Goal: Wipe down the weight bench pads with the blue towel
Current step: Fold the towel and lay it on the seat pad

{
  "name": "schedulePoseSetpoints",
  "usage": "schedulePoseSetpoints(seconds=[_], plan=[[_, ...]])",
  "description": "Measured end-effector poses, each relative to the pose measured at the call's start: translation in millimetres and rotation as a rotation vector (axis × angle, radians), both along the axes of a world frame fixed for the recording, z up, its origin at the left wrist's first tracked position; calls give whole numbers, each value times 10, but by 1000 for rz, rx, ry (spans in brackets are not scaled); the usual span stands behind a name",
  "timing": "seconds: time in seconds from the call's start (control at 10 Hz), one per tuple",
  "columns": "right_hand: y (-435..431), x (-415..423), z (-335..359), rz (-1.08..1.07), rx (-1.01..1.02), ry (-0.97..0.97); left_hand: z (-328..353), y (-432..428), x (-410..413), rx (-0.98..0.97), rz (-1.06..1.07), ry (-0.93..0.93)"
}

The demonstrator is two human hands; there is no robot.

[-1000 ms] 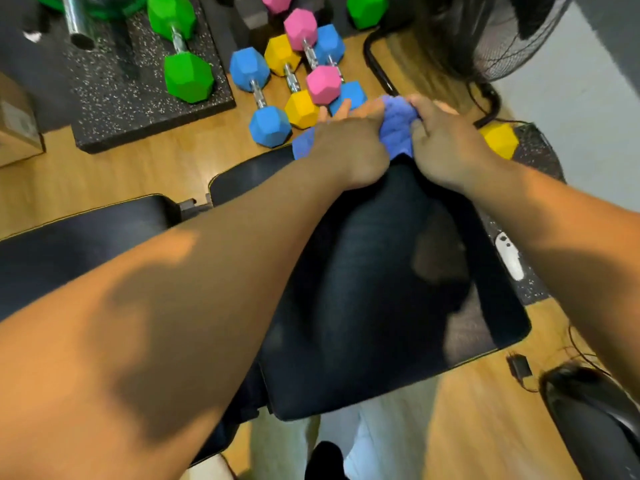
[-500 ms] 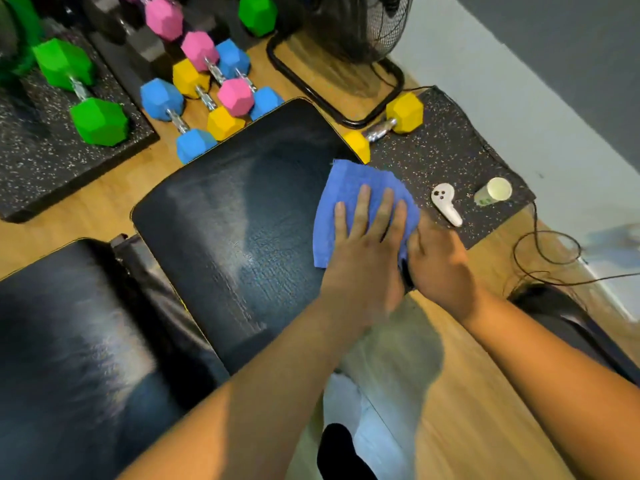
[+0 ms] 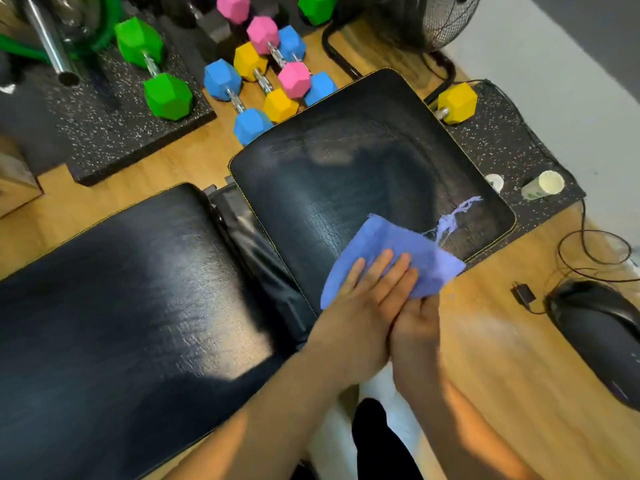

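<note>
From where I stand, the long black vinyl back pad [image 3: 138, 306] fills the left side. It shows only glare, so I cannot tell whether it has been wiped, and I would guess it is still to do. The shorter black seat pad [image 3: 363, 161] to its right carries dull smears, which suggests the wiping is under way there.

The frayed blue towel [image 3: 391, 244] lies on that pad's near right corner and hangs over the edge. The left hand [image 3: 363, 299] presses it flat with straight fingers held close together. The right hand [image 3: 415, 327] sits at the towel's near hem with its fingers hidden, so I cannot tell its grip.

Around the bench are a speckled black rubber mat [image 3: 502, 140], a black cage fan [image 3: 433, 22], coloured hexagonal dumbbells [image 3: 270, 84] and a pale paper cup [image 3: 543, 185]. All of them are beside the pads, and none appears to block a stroke.
</note>
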State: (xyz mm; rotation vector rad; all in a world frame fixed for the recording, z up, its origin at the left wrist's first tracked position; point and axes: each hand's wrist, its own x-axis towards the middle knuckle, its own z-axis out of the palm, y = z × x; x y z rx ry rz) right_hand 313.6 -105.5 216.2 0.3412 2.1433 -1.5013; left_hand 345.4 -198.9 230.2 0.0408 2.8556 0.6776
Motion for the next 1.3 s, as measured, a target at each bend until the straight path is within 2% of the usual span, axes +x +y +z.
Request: schedulePoseSetpoints(seconds=[0.1,0.2,0.3,0.5,0.6,0.7,0.8,0.9,1.0,1.1,1.2,1.3], plan=[[-223,458,-40,-15,-38,-38,60,-255,434,69,36,-89],[-308,722,-102,71,51,-57,83,-319,774,61,109,-153],[-308,727,-67,20,29,60,111,-251,790,-58,131,-143],[-58,-298,-6,-104,102,329,131,-89,-311,-112,21,-69],[216,-829,10,-10,287,397,215,19,-835,-178,28,-107],[401,-1181,76,202,522,459,291,44,-989,-295,69,-112],[344,-1431,226,575,824,569,311,-58,-830,-322,122,-139],[110,-1620,380,766,933,741,372,-255,-625,-424,282,-285],[-143,-1564,492,839,807,873,489,-316,-480,-413,540,-474],[-194,-1278,526,765,655,918,644,-258,-307,-470,587,-431],[-133,-990,567,734,656,613,702,-447,-191,-484,648,-190],[-172,-926,518,749,700,518,509,-752,-290,-189,791,-85]])
